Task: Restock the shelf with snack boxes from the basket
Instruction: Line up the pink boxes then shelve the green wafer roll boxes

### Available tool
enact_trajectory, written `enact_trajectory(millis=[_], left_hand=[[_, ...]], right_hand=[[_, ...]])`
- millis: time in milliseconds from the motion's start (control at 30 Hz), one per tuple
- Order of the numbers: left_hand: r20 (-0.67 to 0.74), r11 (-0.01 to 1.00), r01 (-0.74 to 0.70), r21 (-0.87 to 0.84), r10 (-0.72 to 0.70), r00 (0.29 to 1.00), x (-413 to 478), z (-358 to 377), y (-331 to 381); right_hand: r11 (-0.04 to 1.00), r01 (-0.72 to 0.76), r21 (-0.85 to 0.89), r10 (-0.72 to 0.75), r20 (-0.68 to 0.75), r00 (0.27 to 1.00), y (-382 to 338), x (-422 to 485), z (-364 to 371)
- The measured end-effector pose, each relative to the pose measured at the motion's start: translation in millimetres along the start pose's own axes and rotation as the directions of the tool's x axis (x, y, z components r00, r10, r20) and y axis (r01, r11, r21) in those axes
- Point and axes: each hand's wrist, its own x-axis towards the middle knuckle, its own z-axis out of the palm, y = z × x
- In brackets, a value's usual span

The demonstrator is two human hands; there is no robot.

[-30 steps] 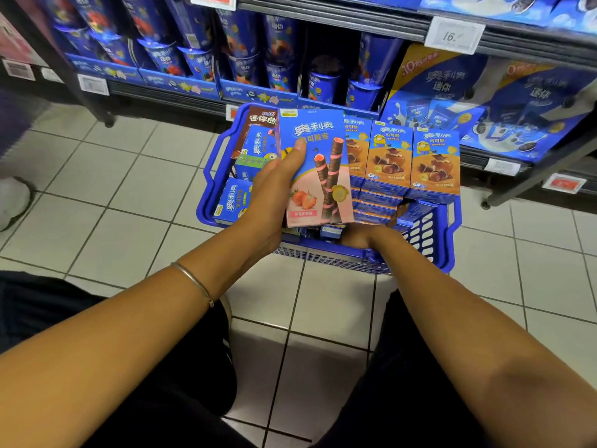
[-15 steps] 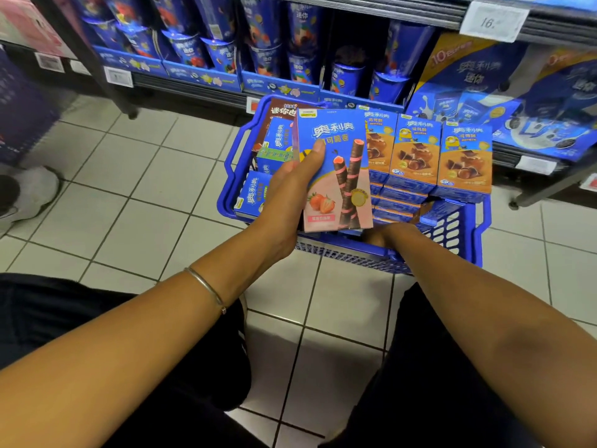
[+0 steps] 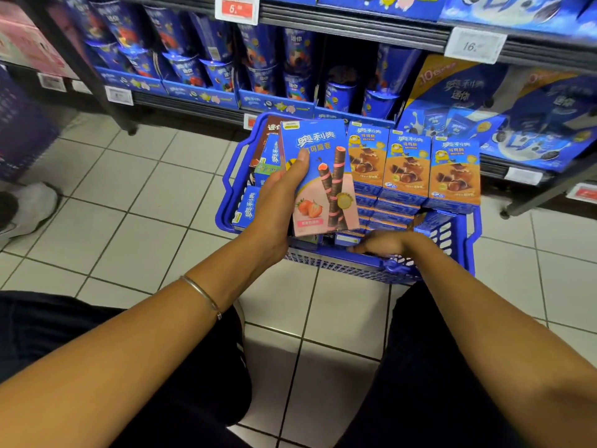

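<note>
My left hand [image 3: 280, 202] grips a blue and pink strawberry wafer-roll box [image 3: 323, 176], held upright over the blue plastic basket [image 3: 465, 253] on the tiled floor. My right hand [image 3: 384, 244] reaches into the basket's near side, its fingers among small boxes; what it holds is hidden. Three blue and orange snack boxes [image 3: 407, 166] stand in a row at the basket's back right. More blue boxes [image 3: 248, 206] lie at its left. The shelf [image 3: 355, 30] with blue snack cups [image 3: 297, 72] rises behind the basket.
Large blue snack packs [image 3: 517, 118] fill the low shelf at the right. Price tags [image 3: 475, 45] hang on the shelf rails. A white shoe [image 3: 29, 208] of another person is at the left edge. My dark-trousered knees frame the floor tiles below.
The view has tilted up and left, showing more shelf. The box in my left hand stays over the basket. My right hand has shifted slightly inside the basket's near side.
</note>
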Motion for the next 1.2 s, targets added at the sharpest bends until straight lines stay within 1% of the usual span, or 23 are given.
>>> enact_trajectory(millis=[67, 133, 167, 233, 300, 367, 400, 467, 533, 567, 633, 700, 733, 767, 800, 833, 867, 967, 1000, 1033, 1100, 1133, 1200], left_hand=[[0.002, 1.0, 0.0, -0.004, 0.0, 1.0, 2, 0, 0], [-0.001, 1.0, 0.001, -0.004, -0.001, 1.0, 3, 1, 0], [-0.001, 1.0, 0.004, -0.003, -0.004, 1.0, 4, 2, 1], [0.003, 1.0, 0.012, 0.0, -0.012, 1.0, 5, 4, 1], [0.02, 1.0, 0.013, 0.0, -0.013, 1.0, 6, 7, 2], [0.035, 1.0, 0.006, 0.003, -0.006, 0.999, 7, 8, 1], [0.038, 1.0, 0.002, 0.005, -0.002, 0.999, 8, 9, 1], [0.037, 1.0, -0.008, 0.013, 0.008, 0.999, 10, 10, 1], [0.024, 1.0, -0.016, 0.016, 0.015, 1.0, 11, 10, 2], [0.008, 1.0, -0.023, 0.009, 0.022, 1.0, 12, 11, 3], [-0.036, 0.999, -0.045, -0.009, 0.045, 0.998, 14, 10, 3], [-0.085, 0.998, -0.067, -0.001, 0.066, 0.994, 15, 9, 2], [-0.107, 0.997, -0.074, 0.018, 0.075, 0.991, 15, 8, 1], [-0.123, 0.996, -0.079, 0.038, 0.083, 0.989, 16, 7, 0], [-0.129, 0.996, -0.081, 0.049, 0.086, 0.988, 16, 6, -1], [-0.121, 0.996, -0.076, 0.056, 0.082, 0.989, 15, 6, -2], [-0.104, 0.996, -0.066, 0.063, 0.072, 0.992, 14, 6, -2], [-0.066, 0.987, -0.055, 0.15, 0.066, 0.996, 12, 10, -3], [-0.061, 0.98, -0.064, 0.188, 0.076, 0.995, 12, 11, -4], [-0.06, 0.973, -0.063, 0.22, 0.078, 0.995, 12, 12, -4], [-0.048, 0.963, -0.045, 0.264, 0.059, 0.997, 13, 13, -5], [-0.042, 0.96, -0.036, 0.279, 0.05, 0.998, 14, 14, -6], [-0.05, 0.951, -0.021, 0.309, 0.039, 0.998, 15, 16, -5]], right_hand=[[0.982, 0.054, 0.184, -0.046, -0.044, 0.998, -4, -20, -3], [0.956, 0.117, 0.268, -0.099, -0.079, 0.992, -6, -38, -3], [0.953, 0.152, 0.263, -0.134, -0.087, 0.987, -6, -47, -3], [0.962, 0.189, 0.197, -0.172, -0.101, 0.98, -2, -58, -1], [0.964, 0.218, 0.153, -0.186, -0.2, 0.962, 2, -64, 5], [0.935, 0.306, 0.179, -0.232, -0.346, 0.909, 2, -73, 9], [0.917, 0.35, 0.191, -0.254, -0.396, 0.883, 0, -78, 9], [0.88, 0.417, 0.229, -0.285, -0.448, 0.847, -3, -90, 3], [0.817, 0.484, 0.313, -0.287, -0.506, 0.813, -8, -104, -6], [0.785, 0.519, 0.338, -0.267, -0.571, 0.776, -11, -111, -12], [0.684, 0.622, 0.382, -0.192, -0.728, 0.658, -18, -122, -24], [0.541, 0.719, 0.436, -0.047, -0.838, 0.543, -26, -128, -35], [0.453, 0.753, 0.477, 0.029, -0.852, 0.523, -31, -130, -40], [0.345, 0.775, 0.529, 0.077, -0.839, 0.538, -37, -132, -44], [0.238, 0.787, 0.569, 0.089, -0.82, 0.566, -43, -132, -45], [0.173, 0.782, 0.598, 0.079, -0.8, 0.594, -51, -130, -45], [0.169, 0.763, 0.624, 0.07, -0.779, 0.623, -59, -126, -43], [0.246, 0.686, 0.685, 0.072, -0.719, 0.691, -83, -105, -26], [0.239, 0.669, 0.704, 0.062, -0.698, 0.713, -90, -99, -19], [0.197, 0.653, 0.732, 0.045, -0.672, 0.739, -96, -95, -13], [0.075, 0.592, 0.802, 0.025, -0.595, 0.803, -106, -91, -4], [0.055, 0.566, 0.823, 0.027, -0.568, 0.823, -109, -91, -1], [0.098, 0.554, 0.827, 0.03, -0.559, 0.829, -110, -94, 0]])
